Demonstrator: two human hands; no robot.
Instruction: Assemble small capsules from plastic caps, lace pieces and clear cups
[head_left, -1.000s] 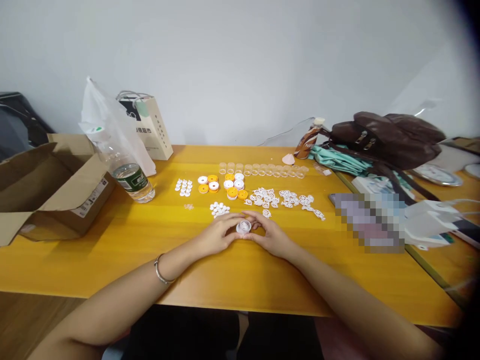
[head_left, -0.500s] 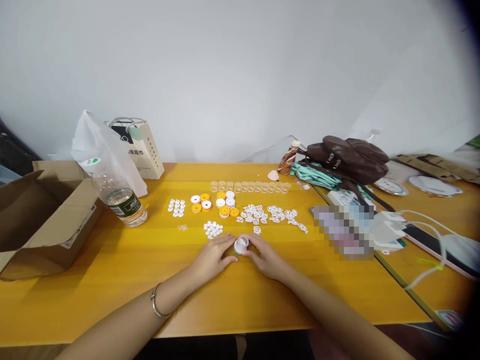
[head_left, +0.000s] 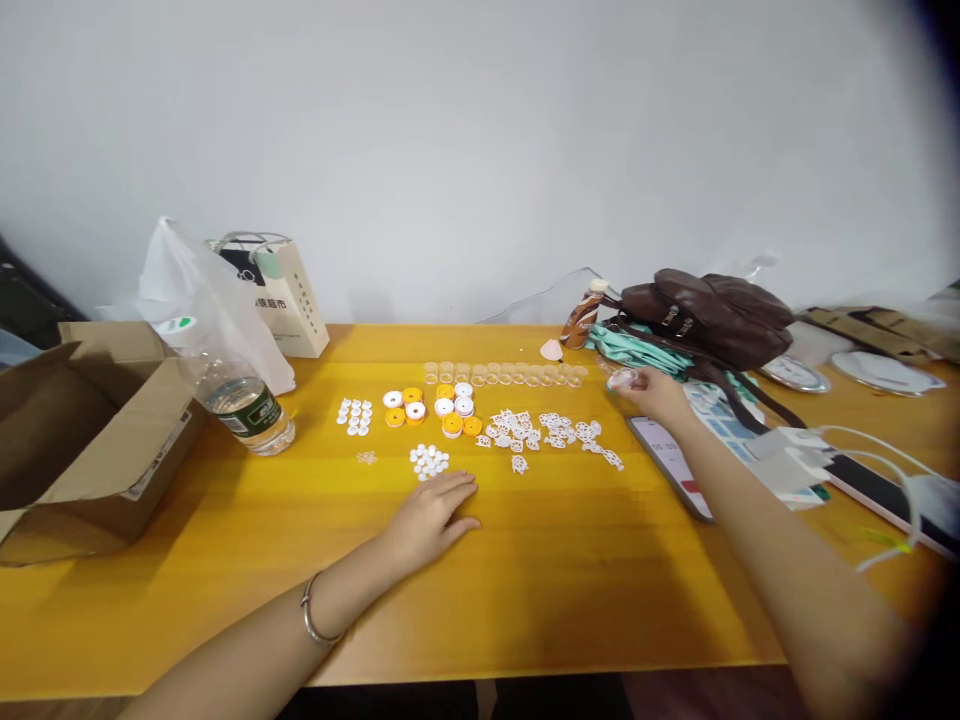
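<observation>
My right hand (head_left: 660, 395) is closed on a small round container (head_left: 622, 380), clear and whitish, at the right end of a row of clear plastic cups (head_left: 514, 374). My left hand (head_left: 433, 515) rests on the table with its fingers stretched out and nothing in them. Just beyond its fingertips lies a cluster of small white round pieces (head_left: 429, 461). White and orange round caps (head_left: 415, 411) sit in groups farther back. Lacy white leaf-shaped pieces (head_left: 514, 430) are spread to their right.
On the left stand a cardboard box (head_left: 142, 440), a water bottle (head_left: 251, 415) and a paper bag (head_left: 296, 300). A phone (head_left: 671, 465) lies under my right forearm. Behind are a brown drink bottle (head_left: 583, 315) and a brown leather bag (head_left: 709, 315); white cables (head_left: 911, 495) run at right.
My right hand has carried the small container from beside my left hand to the back right, near the cup row. My left hand has stayed in place, and the phone now shows.
</observation>
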